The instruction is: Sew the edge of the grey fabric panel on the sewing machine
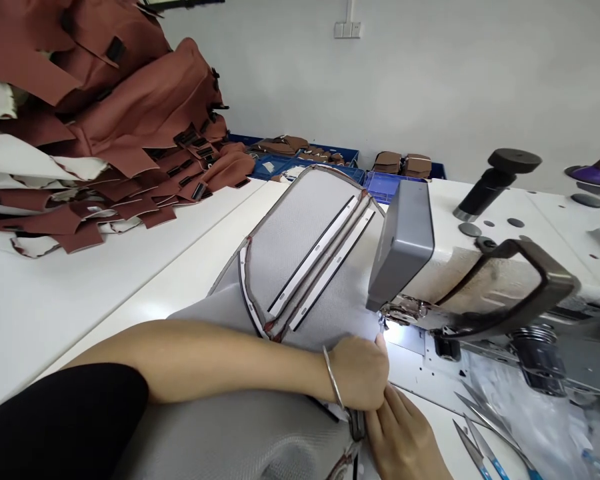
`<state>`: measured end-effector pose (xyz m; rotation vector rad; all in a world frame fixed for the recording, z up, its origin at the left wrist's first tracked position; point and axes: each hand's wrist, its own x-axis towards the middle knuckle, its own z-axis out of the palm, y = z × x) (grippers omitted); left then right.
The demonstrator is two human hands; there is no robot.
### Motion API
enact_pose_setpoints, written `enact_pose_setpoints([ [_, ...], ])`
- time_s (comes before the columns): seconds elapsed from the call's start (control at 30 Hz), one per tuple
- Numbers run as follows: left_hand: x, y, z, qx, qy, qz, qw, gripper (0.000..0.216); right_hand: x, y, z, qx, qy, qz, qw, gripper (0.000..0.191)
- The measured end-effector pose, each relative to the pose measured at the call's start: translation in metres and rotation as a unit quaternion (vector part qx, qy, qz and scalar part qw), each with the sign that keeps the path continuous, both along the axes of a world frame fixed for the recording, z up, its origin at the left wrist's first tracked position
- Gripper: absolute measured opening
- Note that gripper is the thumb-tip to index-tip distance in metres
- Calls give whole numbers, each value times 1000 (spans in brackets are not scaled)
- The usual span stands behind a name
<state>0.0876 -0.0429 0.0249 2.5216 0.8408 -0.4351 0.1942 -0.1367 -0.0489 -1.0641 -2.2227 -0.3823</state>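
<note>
Both hands sit lowest in my head view: left hand [361,379] curled, pinching the grey cover [300,267] at the needle [381,325]; right hand [405,437] flat, palm down, on its near edge. I judge feeding goes best with that seam kept flat and straight under the machine [480,267], fingers clear of the needle.

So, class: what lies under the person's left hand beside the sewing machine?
The left hand presses on grey mesh fabric with brown edging, close to the sewing machine needle area. The right hand lies just below it. The table under the fabric is covered.
</note>
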Motion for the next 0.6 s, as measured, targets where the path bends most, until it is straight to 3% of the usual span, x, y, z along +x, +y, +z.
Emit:
enact_pose_setpoints([
  [0.1,2,6,-9,8,-32,21,999,72,3,1,-3,3,-16,-6,1000,30],
  [0.2,6,13,-14,11,-48,52,997,51,5,3,-4,1,-19,-23,1000,31],
  [0.27,10,15,-7,12,-41,64,997,41,7,3,-5,-3,-22,-27,999,31],
  [0.33,13,9,8,4,-11,12,1000,33,10,2,-6,-9,-12,-15,1000,28],
  [0.4,14,-10,23,1,50,-72,996,28,14,-1,-8,-2,19,7,1000,23],
  [0.47,8,-42,28,44,119,-100,987,36,16,-7,-9,8,35,25,999,20],
  [0.53,-8,-78,18,159,126,-75,976,45,15,-14,-8,10,21,41,999,22],
  [0.57,-18,-94,9,215,78,-130,965,46,13,-18,-7,6,8,48,999,25],
  [0.6,-28,-109,-2,273,57,-130,952,46,11,-21,-6,3,-4,56,998,27],
])
